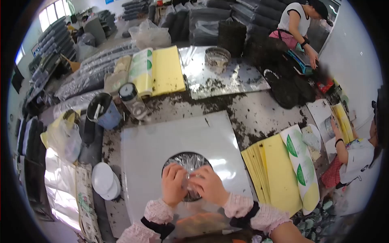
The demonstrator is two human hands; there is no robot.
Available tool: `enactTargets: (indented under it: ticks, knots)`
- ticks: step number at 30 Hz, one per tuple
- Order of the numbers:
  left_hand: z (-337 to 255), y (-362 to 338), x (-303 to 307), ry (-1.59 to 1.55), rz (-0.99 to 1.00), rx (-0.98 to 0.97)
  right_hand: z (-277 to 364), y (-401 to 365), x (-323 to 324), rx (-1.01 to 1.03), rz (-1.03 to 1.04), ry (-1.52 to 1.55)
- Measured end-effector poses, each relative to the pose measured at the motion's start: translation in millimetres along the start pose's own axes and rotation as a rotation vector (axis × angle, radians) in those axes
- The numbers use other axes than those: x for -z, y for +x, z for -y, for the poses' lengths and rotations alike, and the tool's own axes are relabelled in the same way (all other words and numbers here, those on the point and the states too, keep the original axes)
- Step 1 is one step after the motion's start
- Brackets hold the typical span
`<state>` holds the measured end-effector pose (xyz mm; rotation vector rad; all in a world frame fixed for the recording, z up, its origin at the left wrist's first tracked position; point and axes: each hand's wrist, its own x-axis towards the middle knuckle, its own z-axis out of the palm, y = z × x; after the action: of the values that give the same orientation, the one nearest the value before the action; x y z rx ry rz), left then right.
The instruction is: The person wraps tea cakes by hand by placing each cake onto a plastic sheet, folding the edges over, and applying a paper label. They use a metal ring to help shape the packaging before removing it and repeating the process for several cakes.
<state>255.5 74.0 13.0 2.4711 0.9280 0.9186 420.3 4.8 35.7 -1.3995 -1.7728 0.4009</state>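
Note:
Crinkled clear plastic [187, 160] lies over a round, dark-rimmed thing on the shiny metal sheet [150, 158] in front of me. My left hand [174, 185] has its fingers curled on the plastic at the left of the round shape. From the right, my right hand [210, 186] pinches the same plastic, its fingertips close to those of the left. What lies beneath the plastic is mostly hidden by my hands. Pink sleeves with dark bands cover both forearms.
Yellow paper bags [279, 170] lie right of the sheet, white round lids [106, 180] left. Behind stand a blue bucket [106, 111], a clear jar [133, 101] and a metal ring [217, 57] on another sheet. Dark crumbs litter the table. Two people work at the right.

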Motion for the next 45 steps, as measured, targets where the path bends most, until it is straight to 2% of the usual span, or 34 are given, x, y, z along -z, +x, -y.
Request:
enactTargets:
  ticks: [2, 3, 4, 6, 7, 8, 11, 12, 13, 14, 15, 17, 19, 20, 21, 22, 24, 27, 30, 33, 34, 35, 36, 39, 41, 42, 43, 44, 45]
  knots:
    - [-5.4, -3.5, 0.8, 0.083, 0.045, -0.027, -9.0, 2.0, -4.5, -0.095, 0.079, -0.194]
    - [-11.9, -5.9, 4.9, 0.057, 0.155, -0.029, -18.2, 3.2, -18.4, -0.159, 0.111, -0.294]
    - [-16.9, -0.6, 11.8, 0.041, 0.249, -0.047, -20.8, 1.8, -26.3, -0.136, 0.111, -0.401]
    - [-17.8, 6.3, 14.1, 0.104, 0.452, -0.038, -26.1, -5.2, -20.1, -0.068, 0.065, -0.311]
    - [-17.0, 4.6, 13.3, 0.13, 0.463, -0.045, -26.5, -9.8, -13.9, -0.025, 0.051, -0.264]
    - [-16.5, 4.8, 11.3, 0.156, 0.469, -0.056, -20.6, -12.9, -3.6, -0.032, -0.063, -0.156]
    - [-16.1, 3.8, 7.1, 0.213, 0.486, -0.054, -8.8, -16.5, 23.3, -0.076, 0.001, -0.101]
    - [-15.5, 2.2, 7.2, 0.222, 0.479, -0.06, -17.5, -19.7, 15.1, 0.059, 0.049, -0.142]
    - [-16.5, 2.5, 4.0, 0.223, 0.471, -0.075, -25.1, -24.2, -0.7, -0.062, 0.196, -0.272]
    - [-16.8, 0.9, 2.7, 0.231, 0.468, -0.091, -31.6, -30.6, -6.6, -0.037, 0.112, -0.258]
    - [-15.6, 1.1, 3.4, 0.242, 0.462, -0.109, -31.1, -34.5, 3.4, 0.094, 0.013, -0.219]
    - [-19.2, 3.3, 5.9, 0.214, 0.475, -0.105, -36.8, -59.3, 48.6, 0.095, -0.261, -0.213]
    - [-23.0, 2.2, 8.2, 0.199, 0.489, -0.086, -75.1, -118.4, 108.1, -0.077, -0.483, -0.528]
    - [-23.7, 2.7, 8.6, 0.191, 0.493, -0.081, -106.6, -169.6, 139.8, -0.242, -0.471, -0.762]
    - [-22.5, 3.2, 9.2, 0.187, 0.498, -0.073, -128.8, -219.8, 165.8, -0.383, -0.722, -0.771]
    - [-19.9, 3.0, 8.4, 0.171, 0.497, -0.081, -131.3, -261.5, 195.7, -0.497, -0.671, -1.036]
    - [-24.2, 9.4, 9.5, 0.188, 0.503, -0.06, -111.7, -305.9, 233.4, -0.531, -0.496, -1.28]
    - [-27.9, 4.4, 8.4, 0.201, 0.536, -0.041, -115.7, -314.0, 235.6, -0.486, -0.477, -1.246]
    - [-27.6, 8.4, 10.9, 0.205, 0.546, -0.035, -116.9, -310.2, 233.5, -0.565, -0.69, -1.039]
    - [-27.2, 5.9, 9.8, 0.2, 0.533, -0.053, -135.4, -337.8, 270.8, -0.966, -1.187, -0.432]
    - [-26.7, 5.9, 9.2, 0.2, 0.523, -0.066, -102.9, -329.6, 297.2, -1.088, -1.294, -0.684]
    - [-24.6, 5.5, 10.3, 0.205, 0.511, -0.076, -198.4, -461.1, 330.9, -0.761, -1.517, -0.659]
    - [-23.1, 5.5, 9.7, 0.195, 0.521, -0.058, -198.1, -451.7, 322.5, -0.744, -1.555, -0.614]
    - [-23.2, 7.1, 10.4, 0.16, 0.511, -0.029, -174.9, -355.7, 314.4, -0.66, -1.589, -0.418]
    - [-31.9, 8.6, 13.4, 0.267, 0.48, -0.061, -155.1, -334.5, 266.2, -0.696, -1.616, -0.273]
    - [-32.8, 4.6, 12.5, 0.34, 0.459, -0.049, -141.8, -296.0, 225.0, -0.679, -1.45, -0.255]
    - [-32.1, 2.5, 11.9, 0.36, 0.454, -0.042, -120.6, -239.7, 166.6, -0.629, -1.08, -0.335]
    - [-31.1, -0.2, 11.5, 0.351, 0.429, -0.046, -96.5, -182.9, 115.2, -0.427, -0.58, -0.559]
    - [-28.8, 0.1, 10.7, 0.337, 0.397, -0.058, -69.2, -129.3, 67.8, -0.129, -0.174, -0.712]
